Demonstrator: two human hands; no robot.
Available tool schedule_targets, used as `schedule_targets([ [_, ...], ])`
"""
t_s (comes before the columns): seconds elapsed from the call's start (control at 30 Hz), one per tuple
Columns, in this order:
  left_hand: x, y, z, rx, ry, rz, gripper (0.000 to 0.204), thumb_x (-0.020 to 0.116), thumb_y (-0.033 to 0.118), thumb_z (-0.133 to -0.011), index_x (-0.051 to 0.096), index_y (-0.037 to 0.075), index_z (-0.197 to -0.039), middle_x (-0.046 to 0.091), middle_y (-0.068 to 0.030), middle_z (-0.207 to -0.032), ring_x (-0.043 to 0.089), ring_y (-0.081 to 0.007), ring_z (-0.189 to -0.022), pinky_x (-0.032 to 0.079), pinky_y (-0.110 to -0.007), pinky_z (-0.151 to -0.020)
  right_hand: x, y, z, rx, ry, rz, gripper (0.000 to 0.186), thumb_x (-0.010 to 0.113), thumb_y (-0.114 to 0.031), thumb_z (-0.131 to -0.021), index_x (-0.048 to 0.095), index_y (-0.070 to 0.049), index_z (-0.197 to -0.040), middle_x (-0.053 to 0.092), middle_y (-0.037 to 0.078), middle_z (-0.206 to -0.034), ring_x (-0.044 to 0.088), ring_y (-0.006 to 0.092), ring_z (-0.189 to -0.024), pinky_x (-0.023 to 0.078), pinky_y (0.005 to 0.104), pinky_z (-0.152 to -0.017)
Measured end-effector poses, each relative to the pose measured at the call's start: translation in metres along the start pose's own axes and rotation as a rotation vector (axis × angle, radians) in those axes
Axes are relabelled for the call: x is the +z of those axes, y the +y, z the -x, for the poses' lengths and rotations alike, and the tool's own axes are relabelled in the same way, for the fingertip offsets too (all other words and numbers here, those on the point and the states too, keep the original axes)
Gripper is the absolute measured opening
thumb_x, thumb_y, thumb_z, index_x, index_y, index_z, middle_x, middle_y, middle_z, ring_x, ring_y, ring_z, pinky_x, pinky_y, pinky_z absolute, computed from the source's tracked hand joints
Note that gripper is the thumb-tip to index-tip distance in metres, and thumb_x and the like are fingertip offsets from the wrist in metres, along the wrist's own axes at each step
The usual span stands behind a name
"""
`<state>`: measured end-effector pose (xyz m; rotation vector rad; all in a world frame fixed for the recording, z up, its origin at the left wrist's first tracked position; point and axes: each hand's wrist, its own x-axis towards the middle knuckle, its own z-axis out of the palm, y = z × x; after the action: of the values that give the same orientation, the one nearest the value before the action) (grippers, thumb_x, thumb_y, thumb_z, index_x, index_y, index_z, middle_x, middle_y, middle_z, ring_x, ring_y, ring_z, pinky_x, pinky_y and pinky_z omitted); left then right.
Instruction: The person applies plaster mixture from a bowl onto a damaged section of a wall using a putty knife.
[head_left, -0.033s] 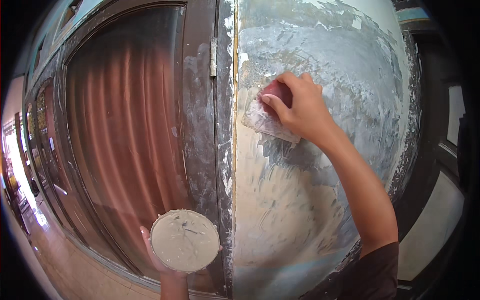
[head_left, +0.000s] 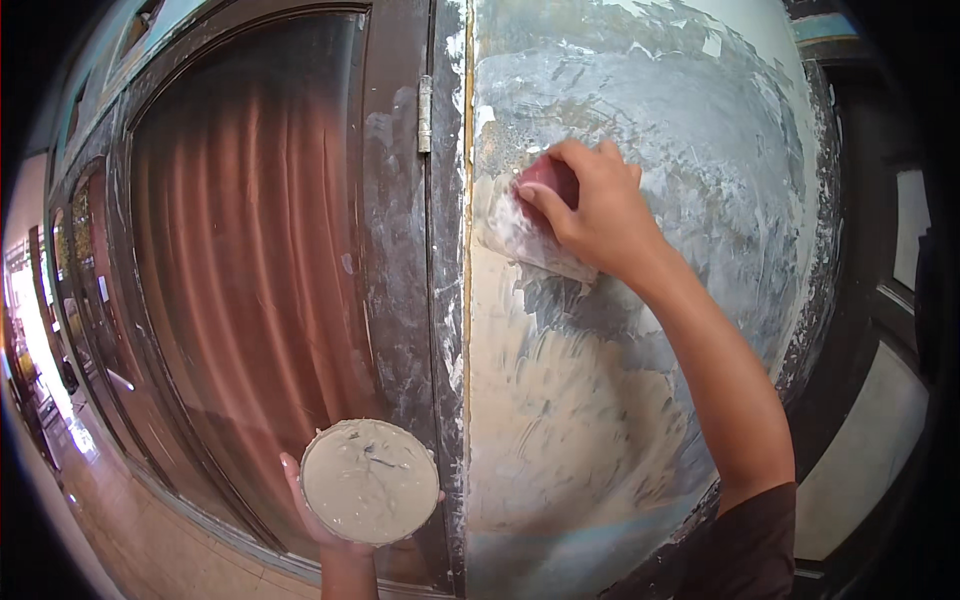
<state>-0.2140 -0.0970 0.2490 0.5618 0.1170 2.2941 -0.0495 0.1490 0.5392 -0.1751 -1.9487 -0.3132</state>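
My right hand (head_left: 600, 210) grips a putty spreader (head_left: 542, 250), red at the grip with a pale, putty-smeared blade, held against the patchy grey-and-cream wall (head_left: 640, 390) just right of the wall's vertical edge. My left hand (head_left: 335, 550), low in the view, holds a round tub (head_left: 368, 480) full of pale grey-beige putty from beneath, with fingertips showing around its sides, in front of the glazed door.
A dark wooden door (head_left: 395, 200) with a hinge (head_left: 425, 113) and reddish curtains (head_left: 240, 260) behind its glass stands left. A tiled floor (head_left: 150, 510) leads toward a bright opening at far left. Another dark frame with pale panels (head_left: 850, 430) is at right.
My right hand and the spreader have shifted slightly up and to the left along the wall. My left hand and the tub look still.
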Motion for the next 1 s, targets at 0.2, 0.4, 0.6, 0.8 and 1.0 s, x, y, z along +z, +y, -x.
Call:
schedule_targets([
  [0.2, 0.004, -0.002, 0.002, 0.016, 0.025, 0.034, 0.078, 0.031, 0.078, -0.099, 0.061, 0.02, -0.142, 0.056, -0.0131, -0.148, 0.055, -0.0506, -0.127, 0.037, -0.091, -0.092, -0.023, 0.031, -0.033, 0.117, 0.305, -0.02, 0.044, 0.077, -0.041, -0.09, 0.071, -0.001, -0.109, 0.072, 0.019, -0.094, 0.064, 0.0378, -0.097, 0.047, 0.0527, -0.09],
  [0.4, 0.013, 0.005, 0.009, 0.003, -0.094, -0.089, 0.078, 0.031, 0.078, -0.1, 0.06, 0.019, -0.142, 0.055, -0.0147, -0.148, 0.055, -0.0503, -0.126, 0.041, -0.088, -0.092, -0.022, 0.017, 0.019, 0.047, 0.11, -0.046, 0.038, 0.078, -0.033, -0.091, 0.068, -0.003, -0.112, 0.068, 0.017, -0.099, 0.061, 0.0335, -0.094, 0.047, 0.0439, -0.09],
  [0.6, 0.013, -0.001, 0.009, 0.007, 0.055, 0.067, 0.076, 0.032, 0.08, -0.098, 0.057, 0.026, -0.145, 0.053, -0.0139, -0.151, 0.049, -0.0609, -0.127, 0.034, -0.095, -0.086, -0.014, 0.018, 0.023, -0.073, 0.119, 0.059, 0.034, 0.078, -0.033, -0.091, 0.069, -0.006, -0.11, 0.07, 0.014, -0.099, 0.058, 0.0319, -0.099, 0.038, 0.0483, -0.097],
  [0.8, 0.006, -0.001, 0.01, 0.019, 0.057, 0.1, 0.082, 0.032, 0.081, -0.097, 0.059, 0.018, -0.144, 0.055, -0.0157, -0.148, 0.054, -0.0521, -0.127, 0.04, -0.09, -0.09, -0.031, 0.029, 0.0, 0.166, 0.218, -0.071, 0.038, 0.077, -0.037, -0.092, 0.07, -0.005, -0.111, 0.071, 0.018, -0.099, 0.061, 0.034, -0.101, 0.04, 0.0494, -0.098],
  [1.0, 0.01, 0.001, 0.017, 0.036, 0.028, -0.034, 0.081, 0.032, 0.08, -0.098, 0.059, 0.019, -0.142, 0.055, -0.0159, -0.148, 0.055, -0.0525, -0.125, 0.041, -0.089, -0.09, -0.01, 0.008, 0.027, -0.004, 0.032, 0.01, 0.038, 0.076, -0.036, -0.092, 0.068, -0.005, -0.113, 0.069, 0.016, -0.105, 0.059, 0.0327, -0.103, 0.039, 0.0483, -0.098],
])
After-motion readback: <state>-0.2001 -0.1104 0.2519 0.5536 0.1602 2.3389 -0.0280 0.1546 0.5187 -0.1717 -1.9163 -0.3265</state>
